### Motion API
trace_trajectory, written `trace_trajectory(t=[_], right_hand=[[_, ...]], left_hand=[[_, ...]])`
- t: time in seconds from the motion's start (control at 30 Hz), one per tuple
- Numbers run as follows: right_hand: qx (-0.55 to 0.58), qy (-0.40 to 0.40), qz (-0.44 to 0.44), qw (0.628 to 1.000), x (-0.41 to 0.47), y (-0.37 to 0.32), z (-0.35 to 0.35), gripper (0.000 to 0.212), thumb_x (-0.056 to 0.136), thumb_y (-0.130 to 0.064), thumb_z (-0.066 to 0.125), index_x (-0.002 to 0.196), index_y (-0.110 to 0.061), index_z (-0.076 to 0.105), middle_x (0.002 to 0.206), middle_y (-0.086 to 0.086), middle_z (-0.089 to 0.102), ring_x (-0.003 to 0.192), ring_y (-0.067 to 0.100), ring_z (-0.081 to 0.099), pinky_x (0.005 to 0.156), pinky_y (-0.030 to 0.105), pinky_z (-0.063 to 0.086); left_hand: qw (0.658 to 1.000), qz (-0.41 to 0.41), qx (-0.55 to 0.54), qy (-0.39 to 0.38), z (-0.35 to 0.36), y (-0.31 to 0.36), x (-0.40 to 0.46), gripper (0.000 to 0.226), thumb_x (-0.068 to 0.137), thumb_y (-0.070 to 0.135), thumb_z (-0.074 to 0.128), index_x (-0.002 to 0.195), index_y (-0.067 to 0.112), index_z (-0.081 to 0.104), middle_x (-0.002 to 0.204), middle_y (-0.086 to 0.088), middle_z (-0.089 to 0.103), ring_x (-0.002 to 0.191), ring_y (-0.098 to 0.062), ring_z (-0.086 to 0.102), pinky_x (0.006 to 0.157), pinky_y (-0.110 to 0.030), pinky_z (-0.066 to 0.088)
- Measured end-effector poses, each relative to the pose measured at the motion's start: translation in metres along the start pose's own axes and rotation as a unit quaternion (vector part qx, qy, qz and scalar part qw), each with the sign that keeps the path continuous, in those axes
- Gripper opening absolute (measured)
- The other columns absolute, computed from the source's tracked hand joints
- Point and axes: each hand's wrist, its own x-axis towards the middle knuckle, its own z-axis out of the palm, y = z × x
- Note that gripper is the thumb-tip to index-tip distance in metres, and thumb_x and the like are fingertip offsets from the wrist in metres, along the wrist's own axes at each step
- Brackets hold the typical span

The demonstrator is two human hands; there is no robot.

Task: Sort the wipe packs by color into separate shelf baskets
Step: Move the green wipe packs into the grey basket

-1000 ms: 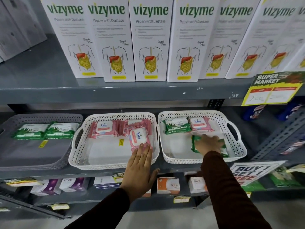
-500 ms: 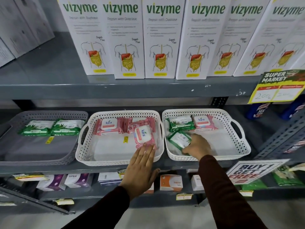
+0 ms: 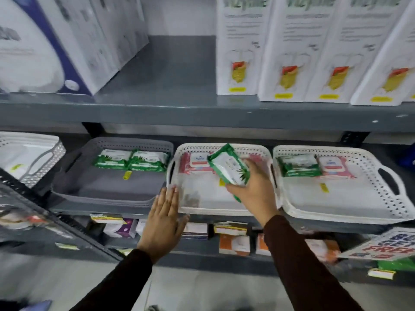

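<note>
My right hand [image 3: 252, 189] grips a green wipe pack [image 3: 228, 168] and holds it tilted above the middle white basket [image 3: 202, 206], which has pink packs [image 3: 197, 162] along its back. My left hand [image 3: 164, 218] is flat and open, fingertips at that basket's front left corner. The grey basket [image 3: 107, 194] to the left holds two green packs [image 3: 132, 159]. The right white basket [image 3: 350, 205] holds one green pack [image 3: 298, 164] and one pink pack [image 3: 332, 166].
The upper shelf [image 3: 179, 108] overhangs the baskets and carries tall white boxes [image 3: 285, 48]. Another white basket [image 3: 29, 153] sits at far left. Small boxes [image 3: 234, 243] line the lower shelf, and a "free" offer sign [image 3: 386, 245] sticks out at lower right.
My right hand lifted a green pack out of the right white basket and carried it left over the middle basket. My left hand slid left. The view turned left.
</note>
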Motion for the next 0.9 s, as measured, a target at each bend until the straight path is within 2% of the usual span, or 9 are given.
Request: trace_trajectory(t=[0.1, 0.2, 0.37, 0.47, 0.57, 0.67, 0.8, 0.9], right_hand=[[0.007, -0.045, -0.019, 0.999, 0.000, -0.041, 0.053, 0.077, 0.063, -0.039, 0.081, 0.130, -0.028, 0.044, 0.114, -0.002, 0.067, 0.095, 0.019, 0.064, 0.077, 0.033, 0.054], [0.005, -0.048, -0.040, 0.998, 0.004, -0.076, 0.102, 0.073, 0.063, -0.041, 0.080, 0.122, -0.028, 0.040, 0.108, 0.001, 0.069, 0.090, 0.022, 0.064, 0.072, 0.034, 0.052], [-0.059, -0.014, -0.103, 0.993, 0.013, -0.138, 0.185, 0.052, 0.067, -0.048, 0.073, 0.104, -0.019, 0.051, 0.097, 0.005, 0.063, 0.085, 0.028, 0.060, 0.065, 0.035, 0.047], [-0.127, -0.002, -0.091, 0.988, 0.019, -0.162, 0.226, 0.048, 0.075, -0.050, 0.067, 0.106, -0.016, 0.056, 0.102, 0.013, 0.059, 0.083, 0.034, 0.061, 0.061, 0.036, 0.051], [-0.201, -0.074, -0.053, 0.975, 0.021, -0.165, 0.257, 0.041, 0.092, -0.047, 0.052, 0.119, -0.017, 0.055, 0.119, 0.019, 0.050, 0.085, 0.039, 0.064, 0.064, 0.038, 0.054], [-0.263, -0.156, -0.043, 0.951, 0.023, -0.161, 0.268, 0.032, 0.097, -0.028, 0.048, 0.125, -0.015, 0.055, 0.128, 0.020, 0.048, 0.102, 0.040, 0.057, 0.072, 0.040, 0.049], [-0.192, -0.193, -0.036, 0.961, 0.024, -0.160, 0.247, 0.038, 0.097, -0.025, 0.046, 0.133, -0.015, 0.052, 0.130, 0.019, 0.050, 0.113, 0.041, 0.054, 0.088, 0.044, 0.049], [-0.088, -0.109, -0.081, 0.987, 0.017, -0.156, 0.214, 0.037, 0.095, -0.020, 0.046, 0.131, -0.015, 0.055, 0.121, 0.017, 0.062, 0.105, 0.037, 0.062, 0.085, 0.040, 0.051]], left_hand=[[0.999, -0.029, 0.018, -0.013, -0.016, -0.059, -0.013, 0.075, 0.096, 0.049, 0.032, 0.154, 0.004, 0.018, 0.161, -0.012, 0.014, 0.149, -0.028, 0.009, 0.120, -0.034, -0.001], [0.999, -0.034, 0.024, -0.019, -0.026, -0.099, -0.024, 0.073, 0.097, 0.048, 0.034, 0.152, 0.002, 0.022, 0.160, -0.012, 0.019, 0.147, -0.028, 0.018, 0.120, -0.034, 0.002], [0.999, -0.032, 0.021, -0.011, -0.035, -0.159, -0.038, 0.069, 0.098, 0.046, 0.035, 0.151, 0.002, 0.028, 0.159, -0.012, 0.025, 0.146, -0.029, 0.024, 0.119, -0.041, 0.013], [0.999, -0.028, 0.018, -0.018, -0.038, -0.186, -0.044, 0.068, 0.100, 0.047, 0.030, 0.151, 0.003, 0.028, 0.159, -0.012, 0.028, 0.146, -0.029, 0.026, 0.118, -0.045, 0.019], [1.000, -0.011, 0.009, -0.014, -0.042, -0.200, -0.049, 0.066, 0.100, 0.046, 0.031, 0.151, 0.004, 0.029, 0.158, -0.010, 0.029, 0.146, -0.027, 0.025, 0.118, -0.045, 0.019], [1.000, -0.008, -0.005, -0.011, -0.042, -0.202, -0.051, 0.065, 0.101, 0.046, 0.030, 0.150, 0.003, 0.031, 0.157, -0.011, 0.031, 0.147, -0.028, 0.024, 0.117, -0.049, 0.021], [1.000, -0.013, -0.013, -0.002, -0.036, -0.186, -0.048, 0.067, 0.101, 0.047, 0.029, 0.150, 0.002, 0.030, 0.158, -0.012, 0.028, 0.147, -0.029, 0.021, 0.119, -0.048, 0.017], [1.000, 0.002, -0.022, 0.001, -0.030, -0.157, -0.043, 0.068, 0.101, 0.050, 0.025, 0.151, 0.004, 0.028, 0.158, -0.011, 0.026, 0.147, -0.029, 0.019, 0.120, -0.043, 0.010]])
